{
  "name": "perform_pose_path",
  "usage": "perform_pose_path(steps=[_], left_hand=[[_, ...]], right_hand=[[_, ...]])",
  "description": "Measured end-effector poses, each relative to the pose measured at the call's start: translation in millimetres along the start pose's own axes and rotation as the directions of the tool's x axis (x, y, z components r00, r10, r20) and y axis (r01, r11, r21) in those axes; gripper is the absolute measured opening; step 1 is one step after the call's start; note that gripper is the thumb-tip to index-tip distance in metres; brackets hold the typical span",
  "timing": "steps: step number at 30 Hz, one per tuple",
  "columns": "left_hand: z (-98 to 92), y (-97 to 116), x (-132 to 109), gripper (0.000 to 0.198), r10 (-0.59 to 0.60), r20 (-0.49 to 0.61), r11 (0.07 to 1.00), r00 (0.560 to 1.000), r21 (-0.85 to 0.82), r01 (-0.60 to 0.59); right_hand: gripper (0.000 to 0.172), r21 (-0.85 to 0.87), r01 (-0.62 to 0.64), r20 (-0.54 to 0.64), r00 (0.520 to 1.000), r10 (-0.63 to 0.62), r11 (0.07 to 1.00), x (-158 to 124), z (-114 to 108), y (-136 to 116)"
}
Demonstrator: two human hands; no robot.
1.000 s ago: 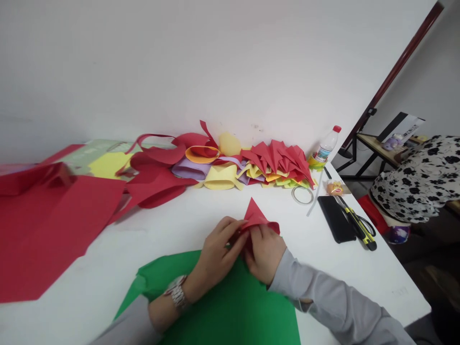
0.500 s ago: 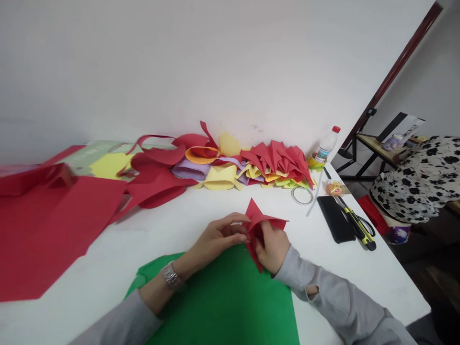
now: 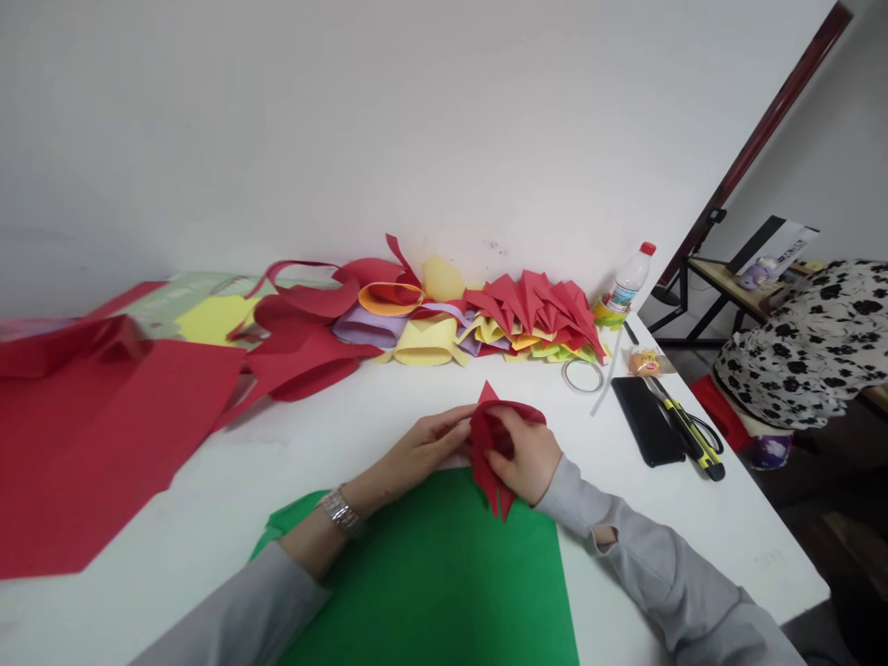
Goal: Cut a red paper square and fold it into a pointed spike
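Note:
A folded red paper piece with pointed ends is held up above the far edge of a green sheet. My right hand pinches it from the right, its fingers reaching inside the curved opening. My left hand, a metal watch on its wrist, is closed on the left edge of the same red piece; its fingertips are partly hidden behind the paper.
Large red sheets lie at the left. Along the wall stand red curled papers, a yellow one and pointed red folds. At the right are a bottle, tape roll, phone, cutter and a person's floral clothing.
The red piece has turned and its top now curves round, with its lower points hanging down. My left hand has closed in on its edge, its fingers straighter than before.

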State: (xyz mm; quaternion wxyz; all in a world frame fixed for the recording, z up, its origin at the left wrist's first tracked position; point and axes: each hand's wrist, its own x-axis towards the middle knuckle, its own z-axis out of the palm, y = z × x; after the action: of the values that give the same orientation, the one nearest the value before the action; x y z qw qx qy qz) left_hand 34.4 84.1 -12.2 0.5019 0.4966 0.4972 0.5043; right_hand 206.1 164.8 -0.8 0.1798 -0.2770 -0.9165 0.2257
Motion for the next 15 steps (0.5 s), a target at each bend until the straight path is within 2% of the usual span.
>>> perform_pose_path(steps=[3,7,11,15], left_hand=[[-2.9,-1.2,-3.0,0.059,0.022,-0.019,0.997,1.0,0.068,-0.021],[-3.4,0.6,-3.4,0.058,0.007,-0.063,0.972,0.998,0.236,0.008],[-1.3,0.4,-0.7,0.064,0.021,-0.084,0.936,0.996,0.353,0.01],[6.0,-10.3,4.0,0.076,0.018,-0.124,0.932,0.992,0.362,0.029]], right_hand=[[0.051,-0.03,-0.016,-0.014,1.0,0.015,0.999,-0.7,0.6,-3.9],[0.035,-0.098,-0.048,0.029,0.998,0.051,0.994,-2.9,0.2,-8.9],[0.035,-0.123,-0.026,0.067,0.997,0.035,0.992,-4.3,-1.9,-10.9],[0.033,-0.112,-0.004,0.129,0.991,0.019,0.994,-4.5,0.2,-7.5]])
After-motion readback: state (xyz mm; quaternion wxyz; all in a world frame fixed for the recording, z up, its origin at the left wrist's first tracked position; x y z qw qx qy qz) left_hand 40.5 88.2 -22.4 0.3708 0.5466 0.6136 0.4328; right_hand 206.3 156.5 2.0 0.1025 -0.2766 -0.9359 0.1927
